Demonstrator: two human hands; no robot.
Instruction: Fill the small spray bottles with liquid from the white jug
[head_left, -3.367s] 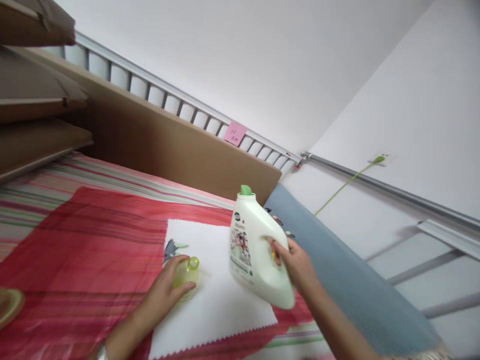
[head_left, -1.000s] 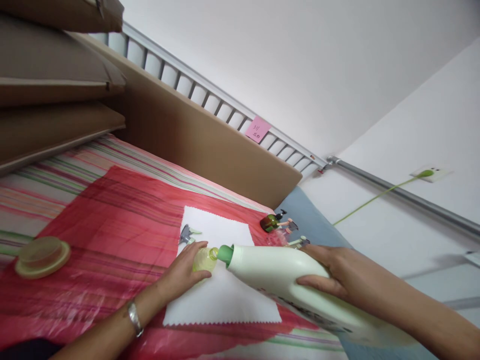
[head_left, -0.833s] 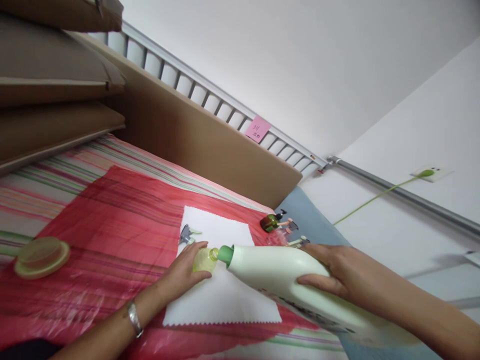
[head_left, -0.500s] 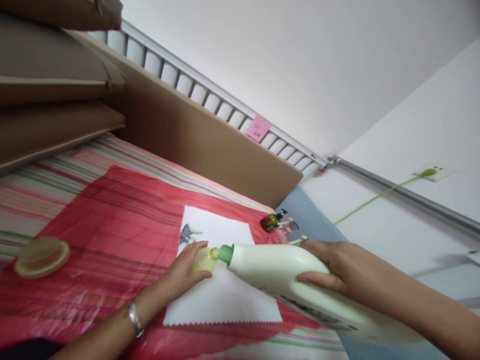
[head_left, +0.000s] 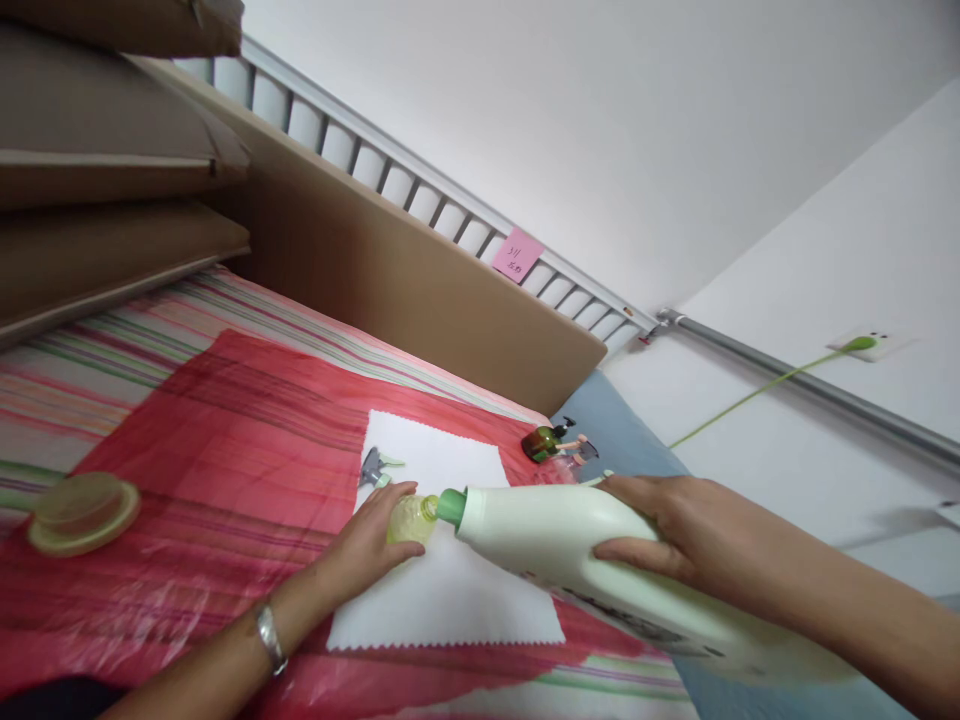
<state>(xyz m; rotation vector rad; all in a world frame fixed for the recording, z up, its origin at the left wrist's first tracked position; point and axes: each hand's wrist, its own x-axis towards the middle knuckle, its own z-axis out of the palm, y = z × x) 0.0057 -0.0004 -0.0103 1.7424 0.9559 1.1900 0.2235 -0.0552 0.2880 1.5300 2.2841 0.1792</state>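
Here, jug (head_left: 555, 545) tipped, green spout (head_left: 451, 505) at small yellow bottle (head_left: 409, 517) mouth.

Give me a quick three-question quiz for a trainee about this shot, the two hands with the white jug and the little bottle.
1. True or false: the big white jug stands upright on the bed.
2. Which hand steadies the small yellow-green bottle? A: right hand. B: left hand. C: neither.
3. What lies directly under the small yellow-green bottle?

Key
1. False: the right hand holds it tipped nearly level, with its green spout at the bottle's mouth.
2. B.
3. The white cloth, spread on the red sheet.
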